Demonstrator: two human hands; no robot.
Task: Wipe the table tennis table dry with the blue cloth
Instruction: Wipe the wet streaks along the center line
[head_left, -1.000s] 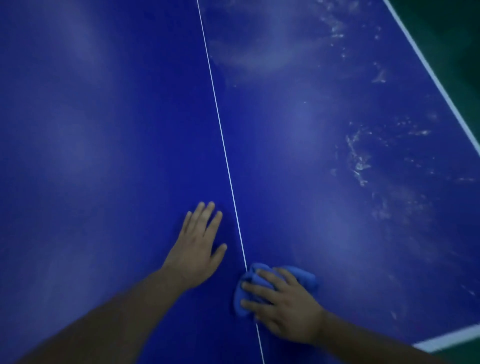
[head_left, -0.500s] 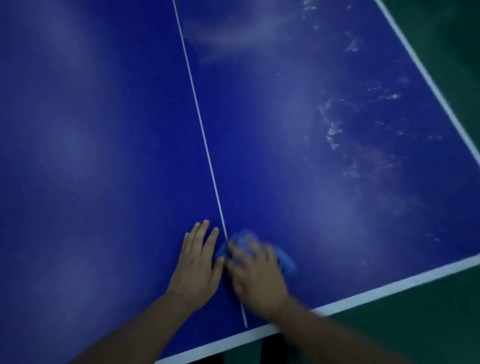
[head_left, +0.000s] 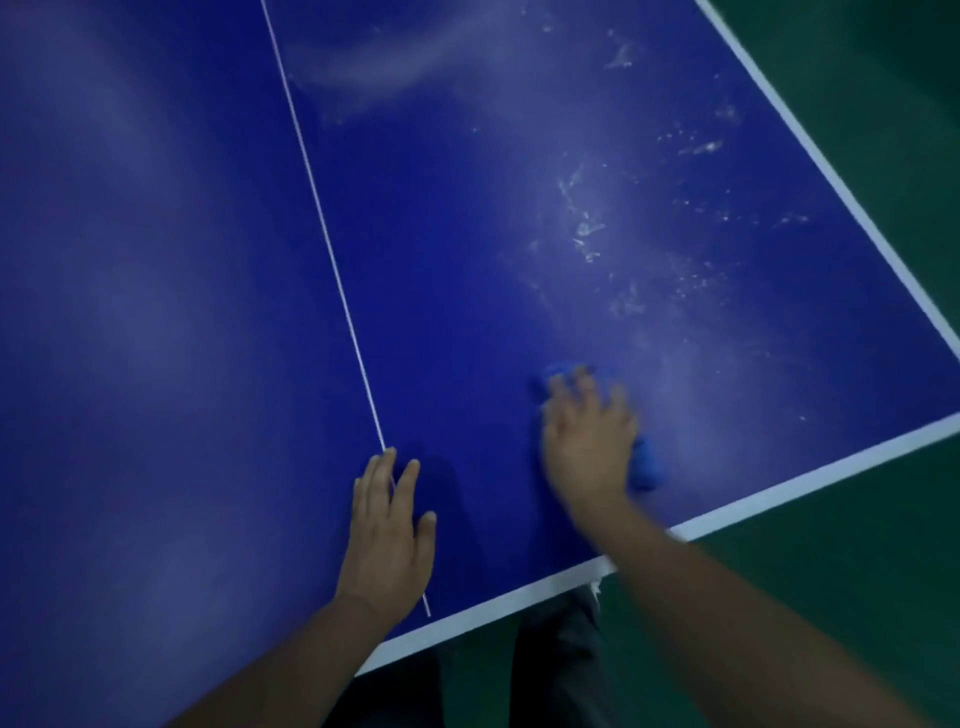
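The blue table tennis table (head_left: 166, 270) fills most of the head view, with a thin white centre line (head_left: 332, 260) running down it. My left hand (head_left: 387, 530) rests flat on the table over the near end of that line, fingers straight. My right hand (head_left: 587, 441) presses the crumpled blue cloth (head_left: 647, 465) onto the right half, fingers spread over it; the cloth shows beyond the fingertips and at the hand's right side. Pale wet streaks and droplets (head_left: 587, 228) lie on the right half beyond the cloth. The right hand is motion-blurred.
The table's white near edge (head_left: 519, 597) runs diagonally below my hands, and its right edge (head_left: 831, 171) slants along the upper right. Green floor (head_left: 857, 571) lies beyond both edges. My dark trousers (head_left: 561, 665) show under the near edge.
My right hand has slid the cloth to the right, away from the centre line and my left hand. My left hand stays flat at the line. The view has shifted so more near edge shows.
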